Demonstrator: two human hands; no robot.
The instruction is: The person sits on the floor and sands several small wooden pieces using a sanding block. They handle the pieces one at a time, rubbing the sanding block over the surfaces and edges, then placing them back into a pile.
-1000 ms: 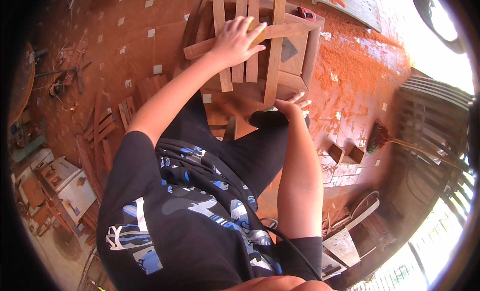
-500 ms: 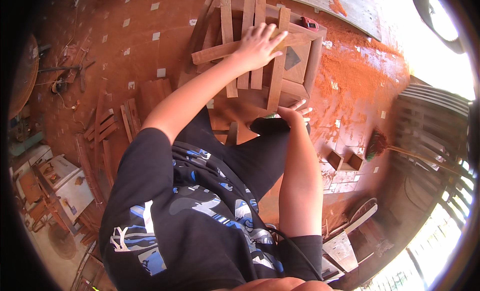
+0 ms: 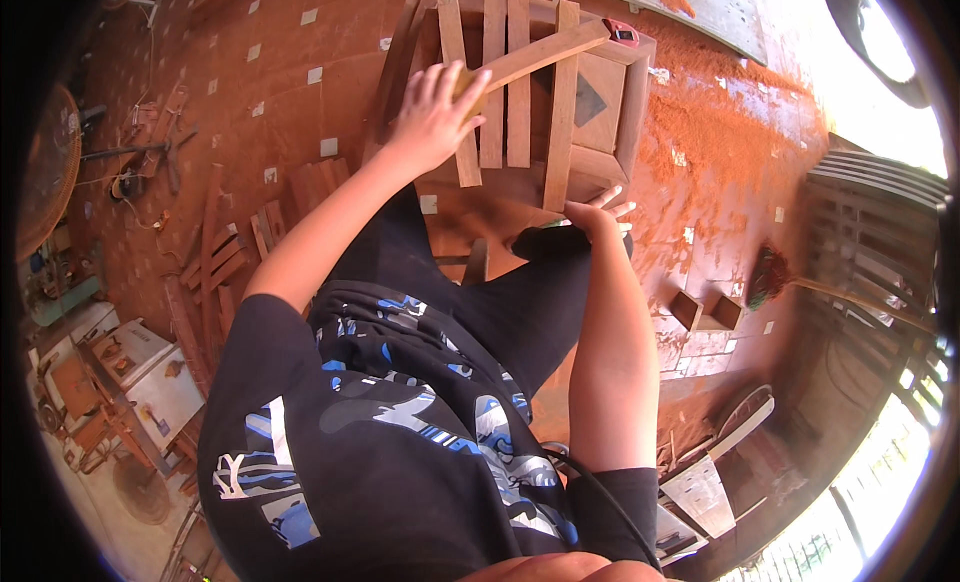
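My left hand point(image 3: 432, 117) lies with fingers fanned over a yellow-brown pad point(image 3: 465, 90), its exact kind unclear. The pad presses on the left end of a wooden slat point(image 3: 550, 52), which lies slantwise over several lengthwise slats. My right hand point(image 3: 602, 216) has its fingers apart, close to the near end of the rightmost lengthwise slat point(image 3: 560, 132); whether the palm touches it is hard to see. Under the slats is a panelled wooden piece point(image 3: 608, 107) with a dark diamond patch point(image 3: 589, 104).
A red tape measure point(image 3: 622, 34) sits at the far right corner of the panelled piece. Wood offcuts point(image 3: 212, 262) lie on the dusty floor at left. At right are a small wooden box frame point(image 3: 705, 312), a broom point(image 3: 770, 272) and a slatted rack point(image 3: 870, 212).
My left hand has slid left with the pad. The crosswise slat has shifted right and tilted, its right end now farther away near the tape measure. My right hand stays in place.
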